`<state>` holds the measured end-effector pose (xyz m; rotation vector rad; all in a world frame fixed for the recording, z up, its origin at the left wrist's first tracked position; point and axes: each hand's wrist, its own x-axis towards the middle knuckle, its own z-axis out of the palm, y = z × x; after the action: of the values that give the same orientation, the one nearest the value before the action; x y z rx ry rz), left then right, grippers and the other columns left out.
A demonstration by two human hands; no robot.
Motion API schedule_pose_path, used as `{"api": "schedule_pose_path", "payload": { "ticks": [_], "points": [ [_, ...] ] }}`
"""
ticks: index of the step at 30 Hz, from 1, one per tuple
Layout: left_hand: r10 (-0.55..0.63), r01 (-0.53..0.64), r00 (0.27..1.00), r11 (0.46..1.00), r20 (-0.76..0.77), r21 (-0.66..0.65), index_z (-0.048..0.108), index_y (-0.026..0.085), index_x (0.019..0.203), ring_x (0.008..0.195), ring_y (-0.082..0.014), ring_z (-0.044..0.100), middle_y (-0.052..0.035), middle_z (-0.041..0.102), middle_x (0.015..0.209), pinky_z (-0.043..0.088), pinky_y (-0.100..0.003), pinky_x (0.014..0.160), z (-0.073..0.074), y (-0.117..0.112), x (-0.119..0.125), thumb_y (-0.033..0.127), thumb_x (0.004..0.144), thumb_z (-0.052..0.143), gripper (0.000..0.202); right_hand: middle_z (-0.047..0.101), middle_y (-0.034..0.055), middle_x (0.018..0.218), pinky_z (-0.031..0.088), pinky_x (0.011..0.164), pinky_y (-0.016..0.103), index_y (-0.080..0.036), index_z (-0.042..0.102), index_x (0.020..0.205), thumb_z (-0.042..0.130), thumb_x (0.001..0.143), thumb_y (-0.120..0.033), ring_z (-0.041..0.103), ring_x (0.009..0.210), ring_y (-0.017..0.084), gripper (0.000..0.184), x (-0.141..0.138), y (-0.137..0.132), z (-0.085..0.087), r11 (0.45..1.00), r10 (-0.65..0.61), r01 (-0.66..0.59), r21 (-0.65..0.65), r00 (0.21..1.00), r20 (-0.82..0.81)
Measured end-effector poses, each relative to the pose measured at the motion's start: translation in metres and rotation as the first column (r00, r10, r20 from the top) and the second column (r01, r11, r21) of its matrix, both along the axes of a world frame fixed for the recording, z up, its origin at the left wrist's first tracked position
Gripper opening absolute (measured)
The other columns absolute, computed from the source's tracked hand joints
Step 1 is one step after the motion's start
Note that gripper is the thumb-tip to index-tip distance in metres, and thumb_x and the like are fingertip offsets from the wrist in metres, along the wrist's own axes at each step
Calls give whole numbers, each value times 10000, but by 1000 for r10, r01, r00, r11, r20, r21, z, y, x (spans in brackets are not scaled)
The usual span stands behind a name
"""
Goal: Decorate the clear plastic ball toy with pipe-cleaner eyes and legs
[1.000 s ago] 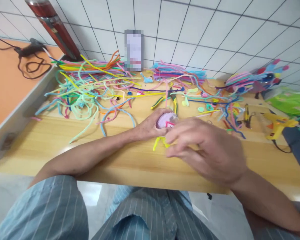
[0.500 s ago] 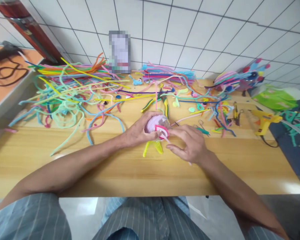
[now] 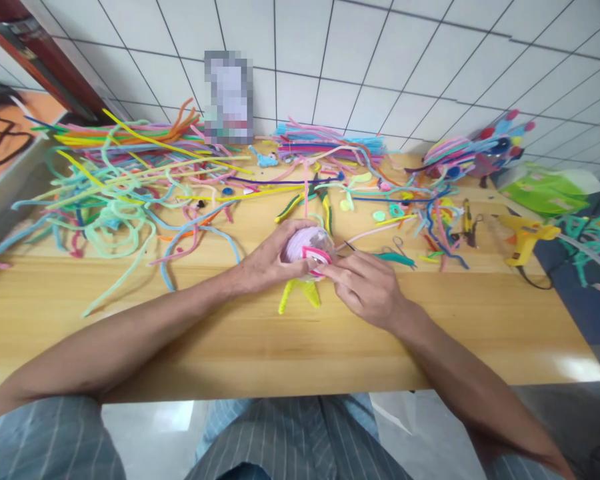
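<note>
My left hand (image 3: 273,259) is wrapped around a lilac ball (image 3: 299,244) coiled from fuzzy pipe cleaner, with a clear, shiny patch on its right. On the ball's near side sits a loop of hot pink and white pipe cleaner (image 3: 324,255), under my left thumb. My right hand (image 3: 373,287) has its fingers pinched at the loop's lower edge, on a pale pipe cleaner mostly hidden by the fingers. Yellow pipe-cleaner pieces (image 3: 310,293) stick out below the ball. A pink pipe cleaner (image 3: 306,193) rises above it.
Pliers (image 3: 325,200) with yellow-green handles lie just beyond the ball. Tangled pipe cleaners (image 3: 115,227) cover the table's left side, with bundles (image 3: 330,147) along the wall. Small scissors (image 3: 400,257) and a yellow glue gun (image 3: 523,237) lie to the right.
My right thumb and fingers have closed together at the loop, where they were apart before. The view has shifted slightly; my left hand keeps its hold on the ball.
</note>
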<state>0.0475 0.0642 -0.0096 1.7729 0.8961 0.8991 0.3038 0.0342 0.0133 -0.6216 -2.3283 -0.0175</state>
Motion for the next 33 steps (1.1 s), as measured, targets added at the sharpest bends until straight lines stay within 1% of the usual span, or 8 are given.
{"api": "schedule_pose_path", "payload": {
  "ticks": [7, 11, 14, 17, 23, 28, 31, 33],
  "points": [
    [3, -3, 1000, 1000, -1, 10, 540, 249, 1496, 1316, -300, 652, -117, 631, 1479, 531, -464, 1172, -2, 0, 1, 502, 890, 801, 706, 764, 25, 880, 634, 769, 366, -257, 749, 1343, 570, 955, -33, 715, 807, 192, 483, -2, 1, -1, 1000, 25, -26, -8, 1000, -15],
    [-3, 3, 1000, 1000, -3, 11, 542, 227, 1491, 1360, -310, 631, -129, 612, 1502, 513, -456, 1195, -1, 0, 1, 480, 882, 808, 710, 746, 41, 865, 658, 812, 380, -219, 764, 1251, 562, 947, -23, 708, 842, 204, 415, -4, 1, -2, 999, 31, -30, 11, 999, -40],
    [-6, 6, 1000, 1000, -20, 5, 546, 221, 1490, 1361, -322, 631, -137, 613, 1501, 524, -470, 1181, 2, -1, 1, 491, 886, 806, 711, 751, 51, 881, 665, 831, 390, -216, 767, 1250, 560, 943, -24, 714, 881, 216, 417, -5, 0, -2, 999, 31, -31, 8, 998, -49],
    [-8, 8, 1000, 1000, -18, 5, 542, 248, 1499, 1338, -321, 644, -124, 629, 1477, 534, -484, 1169, 3, -1, 0, 497, 891, 803, 707, 752, 60, 870, 666, 830, 392, -183, 767, 1236, 568, 934, -15, 711, 876, 222, 399, -6, 1, -1, 999, 40, -39, 24, 998, -46],
    [-7, 7, 1000, 1000, -28, -3, 545, 256, 1502, 1329, -309, 643, -111, 632, 1480, 532, -456, 1169, 5, -2, 0, 482, 897, 802, 695, 742, 42, 856, 666, 822, 375, -194, 763, 1214, 572, 952, -20, 709, 853, 206, 368, -6, 1, 0, 998, 38, -37, 43, 999, -29],
    [-9, 11, 1000, 997, 21, -72, 535, 232, 1497, 1364, -326, 613, -125, 619, 1488, 496, -472, 1197, 4, -2, 1, 479, 888, 808, 711, 757, 48, 883, 666, 824, 375, -197, 763, 1228, 587, 944, -17, 733, 878, 202, 379, -4, 5, -4, 998, 60, -58, 38, 996, -63],
    [-15, 24, 997, 993, 77, -115, 534, 231, 1482, 1357, -320, 610, -115, 622, 1479, 489, -454, 1192, 1, 1, 1, 448, 887, 806, 689, 776, 56, 919, 681, 846, 383, -202, 752, 1180, 608, 938, -12, 752, 915, 204, 340, -2, 8, -7, 997, 76, -73, 31, 992, -102],
    [-24, 40, 993, 991, 116, -131, 540, 236, 1470, 1331, -310, 621, -102, 636, 1454, 503, -437, 1169, 0, 3, 1, 426, 877, 812, 680, 780, 46, 934, 686, 848, 391, -228, 748, 1189, 605, 944, -21, 760, 923, 202, 351, -1, 9, -8, 998, 69, -67, 20, 992, -107]
  ]
}}
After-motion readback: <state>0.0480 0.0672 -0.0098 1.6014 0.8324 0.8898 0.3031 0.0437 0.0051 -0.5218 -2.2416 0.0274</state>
